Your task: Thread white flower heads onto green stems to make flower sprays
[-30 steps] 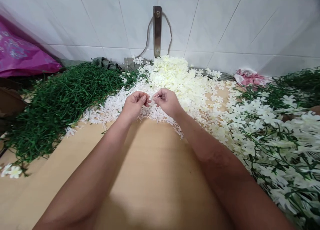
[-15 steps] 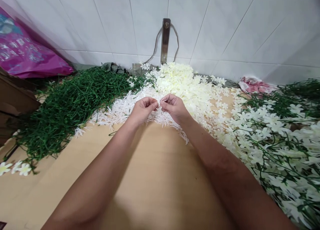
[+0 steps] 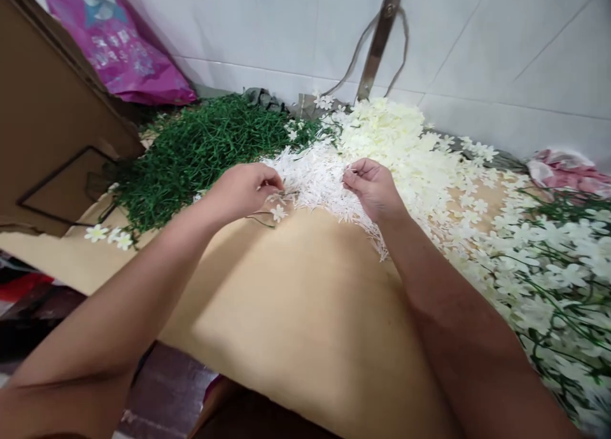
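Observation:
My left hand (image 3: 245,188) is over the left edge of the pile of thin white plastic pieces (image 3: 317,175). Its thumb and fingertips are pinched together, and whatever they hold is hidden. Beside those fingertips, a loose white flower (image 3: 278,213) and a thin green stem (image 3: 261,221) lie on the board. Above the right part of the white pile, my right hand (image 3: 375,188) pinches a small thin white piece (image 3: 352,170) between thumb and forefinger. Pale yellow-white petals (image 3: 386,130) are heaped just behind it.
Green stems (image 3: 210,146) form a heap at the left. White flowers on stems (image 3: 558,286) spread along the right side of the brown board (image 3: 296,299). A cardboard box (image 3: 48,121), a pink bag (image 3: 138,63) and a metal bar (image 3: 379,48) on the tiled wall stand behind.
My hands were together at the fingertips and are now apart, the left one moved to the left. The view has turned left, showing more of the box and the board's front edge.

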Motion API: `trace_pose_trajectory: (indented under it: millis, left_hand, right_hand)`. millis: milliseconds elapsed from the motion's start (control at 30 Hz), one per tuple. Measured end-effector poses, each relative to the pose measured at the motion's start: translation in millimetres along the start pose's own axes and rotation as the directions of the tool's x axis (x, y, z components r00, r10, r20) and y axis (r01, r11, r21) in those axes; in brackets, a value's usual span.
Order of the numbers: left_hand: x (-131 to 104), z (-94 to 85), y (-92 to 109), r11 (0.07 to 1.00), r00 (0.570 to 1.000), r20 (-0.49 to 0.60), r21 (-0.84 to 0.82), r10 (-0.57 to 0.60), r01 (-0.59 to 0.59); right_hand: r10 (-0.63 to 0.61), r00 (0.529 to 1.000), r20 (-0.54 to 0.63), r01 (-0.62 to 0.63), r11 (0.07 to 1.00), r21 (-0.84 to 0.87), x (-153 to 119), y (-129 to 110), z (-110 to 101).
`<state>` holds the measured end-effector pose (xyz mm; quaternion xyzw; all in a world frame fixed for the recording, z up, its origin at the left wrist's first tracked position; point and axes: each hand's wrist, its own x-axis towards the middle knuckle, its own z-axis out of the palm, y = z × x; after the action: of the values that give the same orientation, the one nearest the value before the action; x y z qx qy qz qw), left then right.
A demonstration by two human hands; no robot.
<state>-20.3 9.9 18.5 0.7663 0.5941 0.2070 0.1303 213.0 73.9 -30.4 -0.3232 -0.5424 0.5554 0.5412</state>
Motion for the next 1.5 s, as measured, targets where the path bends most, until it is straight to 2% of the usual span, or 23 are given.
trace_pose_trajectory:
  millis: [100, 167, 233, 300, 367, 433, 500, 567, 633, 700, 733, 767, 833, 900, 967, 1067, 1167, 1267, 1367, 1500]
  left_hand:
    - [-33.7, -10.8, -25.5, 0.988, 0.999, 0.019, 0.146, -0.046, 0.043]
    - [-48.9, -5.8, -34.0, 0.983, 1.000, -0.001, 0.181, -0.021, 0.021]
    - [-56.2, 5.2, -34.3, 0.980, 0.999, 0.002, 0.193, 0.051, -0.050]
    - [-56.6, 18.1, -28.8, 0.965, 0.990, 0.045, 0.220, 0.137, -0.144]
    - [-52.6, 29.5, -22.0, 0.941, 0.980, 0.100, 0.278, 0.174, -0.196]
    - [-46.2, 35.7, -17.2, 0.929, 0.978, 0.113, 0.309, 0.176, -0.203]
    - [-38.7, 33.4, -14.8, 0.943, 0.983, 0.085, 0.278, 0.164, -0.182]
    - [-30.3, 21.1, -13.2, 0.974, 0.991, -0.021, 0.187, 0.133, -0.126]
    - [-20.7, 1.2, -11.3, 0.997, 0.970, -0.233, 0.028, 0.074, -0.069]
    - [-9.9, -19.9, -9.0, 0.980, 0.878, -0.478, -0.186, -0.030, -0.068]
    - [-4.4, -28.6, -7.9, 0.947, 0.837, -0.541, -0.306, -0.087, -0.099]
    - [0.6, -35.0, -6.7, 0.893, 0.814, -0.562, -0.429, -0.146, -0.136]
    - [8.3, -38.9, -4.3, 0.750, 0.832, -0.502, -0.639, -0.236, -0.173]
    - [11.8, -30.2, -1.0, 0.634, 0.878, -0.394, -0.759, -0.270, -0.145]
    - [11.5, -11.6, 4.0, 0.595, 0.914, -0.308, -0.798, -0.263, -0.098]
    - [8.8, 24.7, 13.1, 0.613, 0.986, -0.083, -0.790, -0.144, 0.023]
    - [9.4, 57.6, 17.4, 0.572, 0.991, 0.071, -0.811, -0.114, 0.124]
    - [13.7, 77.6, 13.1, 0.532, 0.981, 0.149, -0.824, -0.125, 0.193]
    - [16.8, 84.2, 6.2, 0.497, 0.983, 0.145, -0.848, -0.116, 0.184]
    - [16.1, 84.2, 5.0, 0.470, 0.984, 0.141, -0.864, -0.113, 0.178]
  right_hand:
    - [0.019, 1.000, 0.012, -0.019, 1.000, 0.003, -3.4, 0.7, 4.4]
    - [0.032, 0.999, 0.040, -0.032, 0.999, 0.000, -7.6, 0.8, 10.1]
    - [0.049, 0.996, 0.070, -0.049, 0.999, -0.002, -12.6, 1.0, 16.8]
    - [0.062, 0.994, 0.091, -0.061, 0.998, -0.005, -16.9, 1.8, 23.1]
    - [0.073, 0.991, 0.109, -0.072, 0.997, -0.016, -19.3, 3.6, 27.6]
    - [0.084, 0.989, 0.124, -0.082, 0.996, -0.028, -19.9, 6.3, 29.7]
    - [0.103, 0.985, 0.138, -0.099, 0.995, -0.030, -19.8, 9.7, 30.2]
    - [0.128, 0.981, 0.147, -0.128, 0.992, -0.009, -21.2, 13.6, 31.2]
    - [0.168, 0.972, 0.167, -0.176, 0.984, 0.031, -25.6, 18.1, 35.1]
    - [0.224, 0.948, 0.225, -0.243, 0.968, 0.059, -32.0, 23.6, 42.8]
    - [0.250, 0.932, 0.262, -0.275, 0.960, 0.061, -34.9, 26.8, 47.5]
    - [0.280, 0.907, 0.314, -0.307, 0.951, 0.038, -36.7, 30.3, 52.0]
    - [0.304, 0.886, 0.351, -0.325, 0.946, 0.000, -36.2, 37.4, 58.5]
    - [0.285, 0.915, 0.284, -0.299, 0.954, 0.004, -29.8, 43.6, 58.6]
    - [0.248, 0.956, 0.155, -0.258, 0.965, 0.048, -21.1, 46.9, 51.9]
    - [0.234, 0.971, 0.051, -0.239, 0.959, 0.149, -13.8, 44.4, 35.9]
    - [0.266, 0.963, 0.043, -0.268, 0.927, 0.262, -16.2, 36.0, 23.8]
    - [0.296, 0.952, 0.084, -0.307, 0.907, 0.287, -20.1, 30.0, 20.3]
    - [0.311, 0.938, 0.151, -0.338, 0.917, 0.212, -20.7, 30.0, 21.6]
    - [0.323, 0.934, 0.152, -0.349, 0.916, 0.196, -19.9, 33.0, 22.2]
